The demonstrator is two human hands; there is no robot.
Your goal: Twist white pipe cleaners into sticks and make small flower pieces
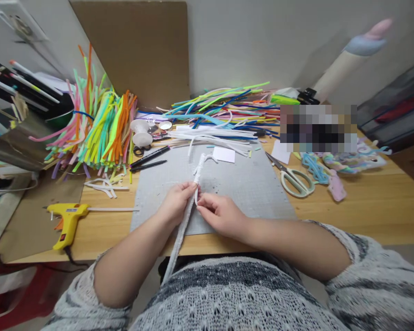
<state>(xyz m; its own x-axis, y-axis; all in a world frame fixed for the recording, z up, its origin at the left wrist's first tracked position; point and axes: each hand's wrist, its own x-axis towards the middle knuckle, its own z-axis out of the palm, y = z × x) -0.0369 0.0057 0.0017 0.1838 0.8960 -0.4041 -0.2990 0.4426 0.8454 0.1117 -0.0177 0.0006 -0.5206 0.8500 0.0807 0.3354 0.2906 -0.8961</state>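
My left hand (180, 198) is closed around a long bundle of white pipe cleaners (181, 236), which slants from the mat down past the table's front edge toward my lap. Above the fingers, its upper end (200, 166) looks wrapped, with a loose white strand (211, 157) sticking out to the right. The fingertips of my right hand (221, 212) pinch a white pipe cleaner end (196, 196) that hangs beside the bundle. Both hands are over the grey cutting mat (255, 193). A small white card (224, 154) lies just beyond them.
A yellow glue gun (68, 220) lies at left with its cord. Scissors (295, 180) and braided pastel pieces (313, 166) are at right. Black pens (150, 158), loose white pipe cleaners (214, 136) and a coloured pile (221, 108) sit behind. Upright coloured bunches (105, 131) stand back left.
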